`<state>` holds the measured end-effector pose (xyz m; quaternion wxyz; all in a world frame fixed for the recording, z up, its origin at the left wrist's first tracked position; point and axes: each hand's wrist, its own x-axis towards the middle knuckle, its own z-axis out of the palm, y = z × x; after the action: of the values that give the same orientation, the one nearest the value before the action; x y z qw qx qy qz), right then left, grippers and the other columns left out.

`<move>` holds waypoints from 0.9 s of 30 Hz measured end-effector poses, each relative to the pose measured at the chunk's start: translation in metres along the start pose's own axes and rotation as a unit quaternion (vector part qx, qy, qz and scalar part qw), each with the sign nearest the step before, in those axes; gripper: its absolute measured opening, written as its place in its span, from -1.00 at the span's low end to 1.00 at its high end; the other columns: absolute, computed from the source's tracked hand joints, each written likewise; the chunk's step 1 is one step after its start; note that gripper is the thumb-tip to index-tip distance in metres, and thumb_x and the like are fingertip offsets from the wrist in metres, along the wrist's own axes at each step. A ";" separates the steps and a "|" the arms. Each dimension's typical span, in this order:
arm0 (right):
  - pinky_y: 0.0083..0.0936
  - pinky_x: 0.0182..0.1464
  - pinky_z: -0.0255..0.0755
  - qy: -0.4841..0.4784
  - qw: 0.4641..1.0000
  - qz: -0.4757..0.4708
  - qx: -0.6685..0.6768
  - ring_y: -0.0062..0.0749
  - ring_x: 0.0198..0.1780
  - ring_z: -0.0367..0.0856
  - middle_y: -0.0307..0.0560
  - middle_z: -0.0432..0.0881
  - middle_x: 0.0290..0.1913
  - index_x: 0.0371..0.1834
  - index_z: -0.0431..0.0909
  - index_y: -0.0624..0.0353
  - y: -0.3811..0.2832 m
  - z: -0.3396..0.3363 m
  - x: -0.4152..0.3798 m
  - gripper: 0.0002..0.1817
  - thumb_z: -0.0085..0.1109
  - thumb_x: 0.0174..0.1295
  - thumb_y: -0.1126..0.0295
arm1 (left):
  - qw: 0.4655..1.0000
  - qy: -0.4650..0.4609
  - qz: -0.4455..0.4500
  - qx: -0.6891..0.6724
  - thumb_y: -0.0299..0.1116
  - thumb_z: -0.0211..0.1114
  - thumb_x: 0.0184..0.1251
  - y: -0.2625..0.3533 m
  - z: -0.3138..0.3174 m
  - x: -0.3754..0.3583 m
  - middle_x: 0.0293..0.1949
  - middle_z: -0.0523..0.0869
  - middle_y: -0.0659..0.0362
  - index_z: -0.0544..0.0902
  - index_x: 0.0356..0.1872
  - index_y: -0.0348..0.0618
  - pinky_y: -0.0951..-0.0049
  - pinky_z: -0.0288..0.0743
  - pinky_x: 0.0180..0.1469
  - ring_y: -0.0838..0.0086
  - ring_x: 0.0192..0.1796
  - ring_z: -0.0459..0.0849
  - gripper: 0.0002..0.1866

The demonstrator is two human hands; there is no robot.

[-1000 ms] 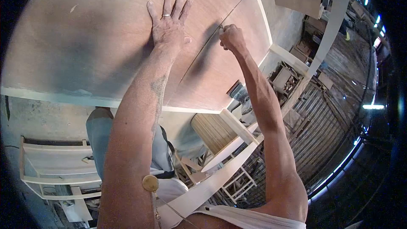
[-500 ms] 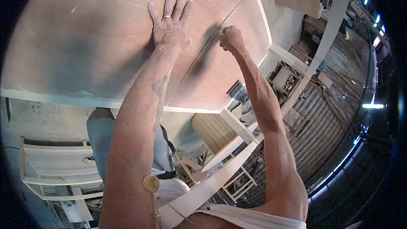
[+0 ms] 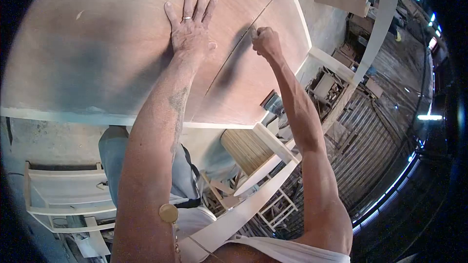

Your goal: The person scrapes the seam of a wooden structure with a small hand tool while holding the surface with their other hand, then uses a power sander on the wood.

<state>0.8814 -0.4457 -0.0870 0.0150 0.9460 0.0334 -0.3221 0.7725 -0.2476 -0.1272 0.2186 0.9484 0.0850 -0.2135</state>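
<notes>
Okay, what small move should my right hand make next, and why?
Perhaps slide your right hand slightly along the dark line: it is closed beside that line, which extends both ways, and your left hand lies spread on the wooden panel.

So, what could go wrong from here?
The right hand is closed, apparently around a small item mostly hidden by the fingers, close to the dark line on the wooden panel. A slip might mark the surface beside that line.

The left hand lies flat with its thumb towards the line, so a slip that way might catch it.
</notes>
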 end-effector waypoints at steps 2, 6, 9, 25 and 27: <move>-0.34 -0.58 0.54 -0.009 0.998 -0.043 -0.042 -0.32 -0.69 0.64 0.08 0.61 -0.68 -0.69 0.52 0.27 0.012 0.003 0.004 -0.64 0.12 0.26 0.32 | 1.000 -0.006 0.003 0.001 0.27 0.45 -0.11 0.001 0.001 -0.003 0.59 -0.23 0.21 -0.25 0.57 0.19 -0.60 -0.26 0.33 0.09 0.59 -0.26 0.30; -0.38 -0.55 0.55 -0.091 0.993 -0.041 -0.056 -0.31 -0.65 0.66 0.04 0.60 -0.69 -0.72 0.52 0.25 -0.001 0.023 -0.019 -0.70 0.19 0.12 0.36 | 1.000 -0.008 0.005 -0.010 0.25 0.47 -0.10 0.002 0.000 -0.004 0.59 -0.22 0.20 -0.24 0.57 0.20 -0.60 -0.25 0.33 0.08 0.59 -0.25 0.30; -0.36 -0.55 0.55 -0.050 0.999 0.013 0.014 -0.31 -0.64 0.66 0.05 0.60 -0.69 -0.74 0.49 0.24 -0.004 0.009 -0.012 -0.69 0.19 0.12 0.36 | 1.000 -0.021 -0.002 0.003 0.28 0.43 -0.07 0.000 -0.003 -0.002 0.59 -0.30 0.22 -0.26 0.57 0.23 -0.57 -0.29 0.36 0.09 0.59 -0.36 0.28; -0.42 -0.62 0.51 -0.043 0.996 -0.061 -0.048 -0.35 -0.70 0.60 0.01 0.58 -0.70 -0.58 0.56 0.34 0.013 0.042 -0.025 -0.70 0.10 0.20 0.33 | 1.000 0.015 0.006 -0.010 0.27 0.47 -0.14 0.001 0.006 -0.003 0.59 -0.21 0.20 -0.22 0.57 0.22 -0.61 -0.21 0.32 0.08 0.59 -0.22 0.31; -0.19 -0.35 0.57 -0.042 0.998 -0.028 -0.043 -0.01 -0.49 0.67 0.20 0.63 -0.57 -0.50 0.58 0.39 0.018 0.056 -0.030 -0.66 0.13 0.21 0.26 | 1.000 0.003 0.004 -0.009 0.27 0.47 -0.13 0.002 0.005 -0.004 0.59 -0.21 0.20 -0.22 0.57 0.21 -0.61 -0.22 0.32 0.08 0.59 -0.23 0.31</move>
<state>0.8253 -0.4676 -0.1128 0.0476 0.9290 0.0725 -0.3597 0.7676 -0.2519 -0.1290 0.2272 0.9474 0.0840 -0.2093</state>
